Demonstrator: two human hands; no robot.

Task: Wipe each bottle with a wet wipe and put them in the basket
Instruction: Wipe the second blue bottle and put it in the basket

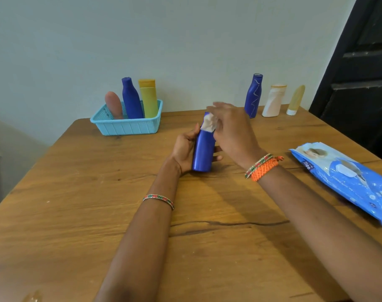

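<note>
Blue bottle (203,152) above mid-counter (76,192), our left hand (184,149) wrapped round it; right hand (231,129) pinches the wet wipe (208,124) at its neck. We should rotate while wiping downward, then move it to the basket (126,126).

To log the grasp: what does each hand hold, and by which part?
Left hand grips the blue bottle by its lower body; right hand holds the wet wipe against its neck.

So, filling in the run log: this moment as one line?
step: wiping | left hand: holds blue bottle | right hand: wet wipe on bottle top | basket: three bottles
</note>
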